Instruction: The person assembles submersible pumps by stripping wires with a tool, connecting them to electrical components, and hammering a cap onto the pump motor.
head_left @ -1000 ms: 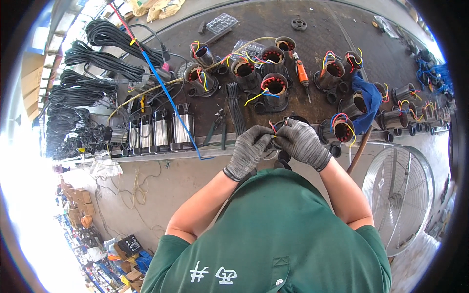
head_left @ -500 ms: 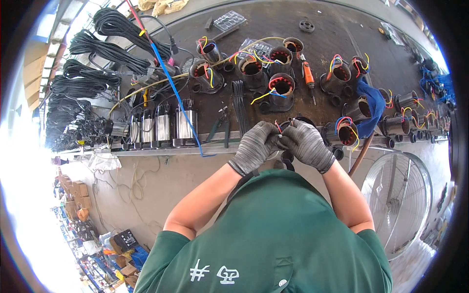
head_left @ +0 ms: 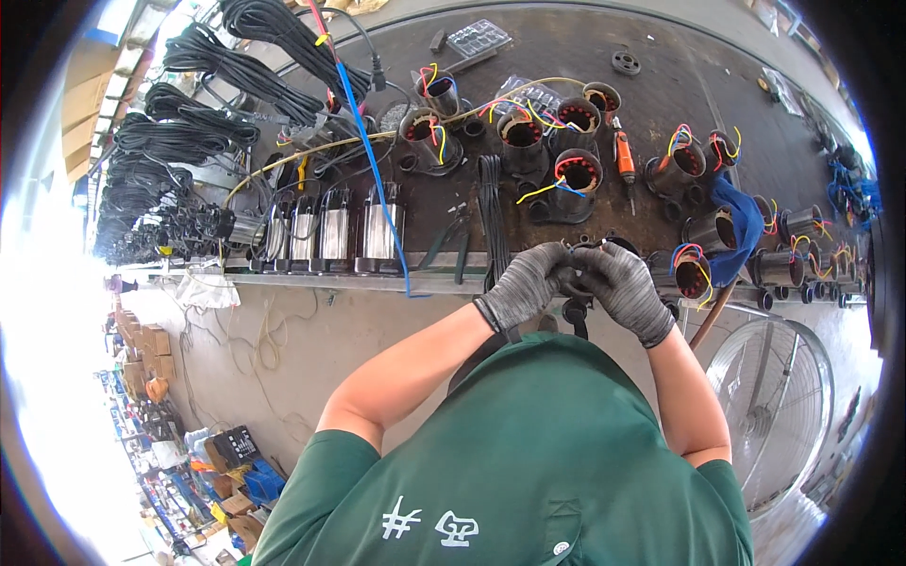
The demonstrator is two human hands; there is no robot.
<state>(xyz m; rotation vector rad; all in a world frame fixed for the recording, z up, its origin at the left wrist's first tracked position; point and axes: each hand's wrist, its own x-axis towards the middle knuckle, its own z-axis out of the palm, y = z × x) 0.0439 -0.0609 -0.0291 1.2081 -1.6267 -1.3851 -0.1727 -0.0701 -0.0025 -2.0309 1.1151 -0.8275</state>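
Observation:
At the bench's front edge, my two hands in grey knit gloves meet over a dark part (head_left: pixel 575 279) that they largely cover. The fingers of my left hand (head_left: pixel 527 286) are closed at its left side. From the other side my right hand (head_left: pixel 620 293) curls around it, thumb and fingertips pinched near its top. Exactly what the part is stays hidden. Just right of my right hand lies a black motor housing (head_left: pixel 666 275) with coloured wires. Beyond my hands stands another housing (head_left: pixel 566 201) with yellow, red and blue wires.
An orange screwdriver (head_left: pixel 624 157) lies among several wired housings. Left are silver motor cylinders (head_left: pixel 381 231), dark-handled pliers (head_left: pixel 447 241) and coiled black cables (head_left: pixel 274 80). A blue cloth (head_left: pixel 739 222) drapes over housings at right. A large fan (head_left: pixel 769 401) stands below the bench.
The view has shifted, so the bench and both hands appear farther right. My hands remain together at the part; the red wire seen between them earlier no longer shows.

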